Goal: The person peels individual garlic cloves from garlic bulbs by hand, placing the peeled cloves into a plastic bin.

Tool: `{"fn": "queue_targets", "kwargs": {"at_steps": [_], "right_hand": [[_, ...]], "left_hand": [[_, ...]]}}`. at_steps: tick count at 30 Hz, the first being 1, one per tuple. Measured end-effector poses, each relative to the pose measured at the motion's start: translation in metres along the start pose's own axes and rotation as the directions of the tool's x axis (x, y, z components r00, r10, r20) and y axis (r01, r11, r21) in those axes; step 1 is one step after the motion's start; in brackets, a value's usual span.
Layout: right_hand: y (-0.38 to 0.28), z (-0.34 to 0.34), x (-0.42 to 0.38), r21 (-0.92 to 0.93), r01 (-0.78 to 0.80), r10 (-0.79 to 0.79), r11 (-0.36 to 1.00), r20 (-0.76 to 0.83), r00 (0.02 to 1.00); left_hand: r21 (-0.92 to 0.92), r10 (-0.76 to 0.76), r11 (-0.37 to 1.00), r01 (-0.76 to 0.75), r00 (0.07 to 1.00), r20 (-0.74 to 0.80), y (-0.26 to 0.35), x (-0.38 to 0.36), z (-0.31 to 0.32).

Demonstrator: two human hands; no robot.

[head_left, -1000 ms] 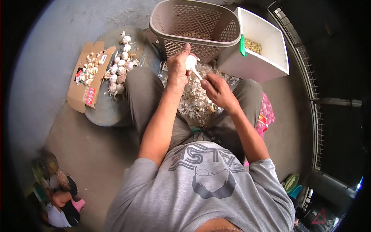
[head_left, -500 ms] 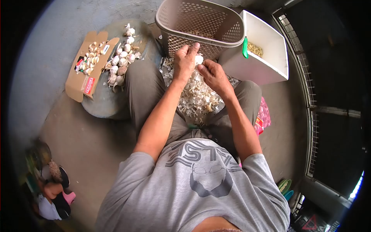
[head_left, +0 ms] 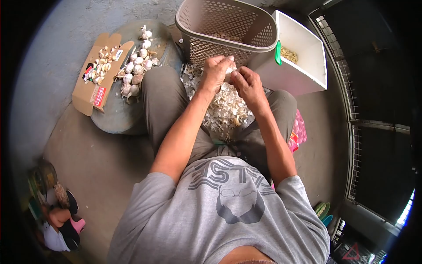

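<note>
Head view: left hand (head_left: 215,70) and right hand (head_left: 247,83) pinch one garlic bulb (head_left: 229,70) (its axis hidden).

Left hand (head_left: 216,70) and right hand (head_left: 246,83) together, fingers curled.

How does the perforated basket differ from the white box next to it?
The basket is beige with mesh-like perforated walls and rounded corners; the white box has solid, smooth walls and square corners. The basket stands directly ahead of the hands, the box to its right. A green-handled tool rests on the box's rim, none on the basket's. Both are open-topped with pale pieces inside.
</note>
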State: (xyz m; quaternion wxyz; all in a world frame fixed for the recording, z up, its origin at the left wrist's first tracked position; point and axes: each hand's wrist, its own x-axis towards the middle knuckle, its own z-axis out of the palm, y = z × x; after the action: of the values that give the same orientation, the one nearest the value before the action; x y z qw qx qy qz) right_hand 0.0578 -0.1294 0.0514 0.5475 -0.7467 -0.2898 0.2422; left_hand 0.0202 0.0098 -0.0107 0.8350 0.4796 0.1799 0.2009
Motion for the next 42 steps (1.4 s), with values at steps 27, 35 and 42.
{"fn": "queue_targets", "kwargs": {"at_steps": [27, 35, 42], "right_hand": [[0.055, -0.043, -0.008, -0.295, 0.199, -0.205, 0.935, 0.01, 0.979], [0.035, 0.009, 0.02, -0.046, 0.048, -0.046, 0.998, 0.027, 0.999], [0.018, 0.005, -0.009, -0.02, -0.048, 0.049, 0.999, 0.072, 0.996]], "left_hand": [[0.191, 0.016, 0.982, 0.007, 0.993, -0.115, -0.008, 0.008, -0.01], [0.103, -0.002, 0.995, 0.003, 1.0, -0.008, -0.006, 0.0, -0.006], [0.047, -0.14, 0.989, 0.143, 0.988, -0.062, -0.018, -0.006, 0.0]]}}
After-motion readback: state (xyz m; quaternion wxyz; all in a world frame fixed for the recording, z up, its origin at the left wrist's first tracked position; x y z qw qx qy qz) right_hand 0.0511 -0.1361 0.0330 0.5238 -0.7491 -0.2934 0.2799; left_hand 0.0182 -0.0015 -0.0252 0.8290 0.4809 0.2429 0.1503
